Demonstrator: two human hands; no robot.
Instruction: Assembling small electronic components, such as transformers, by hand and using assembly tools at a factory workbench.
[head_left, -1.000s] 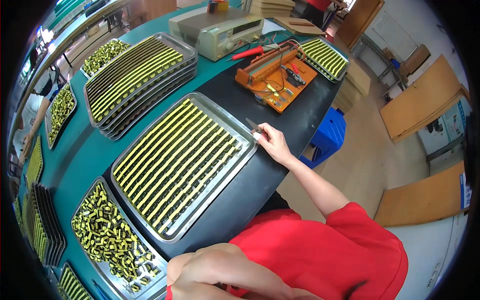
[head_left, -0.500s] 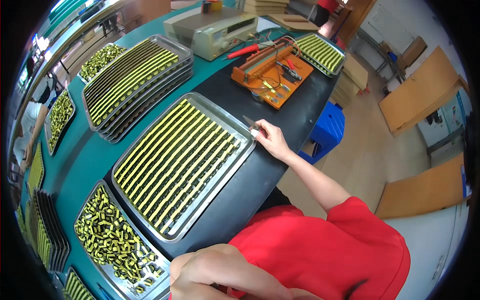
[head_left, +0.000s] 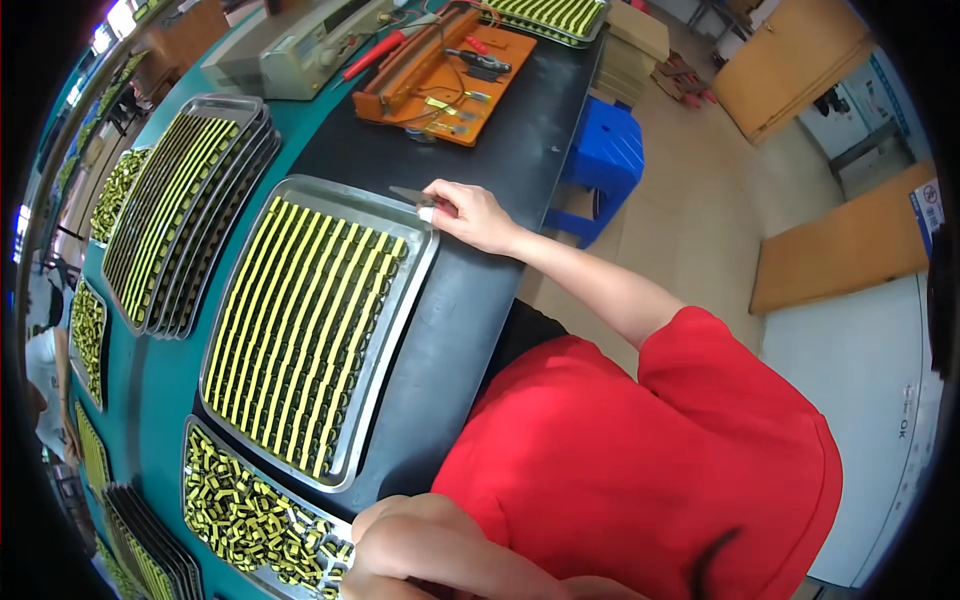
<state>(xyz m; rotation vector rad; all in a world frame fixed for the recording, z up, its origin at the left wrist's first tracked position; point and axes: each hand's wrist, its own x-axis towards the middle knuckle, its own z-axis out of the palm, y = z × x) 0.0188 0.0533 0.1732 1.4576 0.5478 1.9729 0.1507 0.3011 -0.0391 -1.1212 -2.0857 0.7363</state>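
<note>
My right hand (head_left: 470,215) is closed around a small pointed metal tool (head_left: 408,194), at the far right corner of a metal tray (head_left: 402,335). The tool's tip points left over the tray's rim; its handle is mostly hidden in my fingers. A white covering shows on one fingertip. On the tray stand long rows of small black parts with yellow bands (head_left: 295,330). My left arm (head_left: 430,535) is bent at the lower edge, and its hand is out of view. Beside that arm, another tray (head_left: 192,470) holds a loose heap of the same yellow-and-black parts (head_left: 255,510).
Stacked trays (head_left: 262,165) of rowed parts stand at the left on the green table (head_left: 150,400). Farther off are an orange tool box (head_left: 500,85) with hand tools, a red-handled soldering iron (head_left: 375,52) and a beige instrument (head_left: 290,60). A blue stool (head_left: 605,150) stands right of the table.
The view has turned, so the tray and my right hand appear farther left. My right hand stays by the tray's corner with the pointed tool in its grip.
</note>
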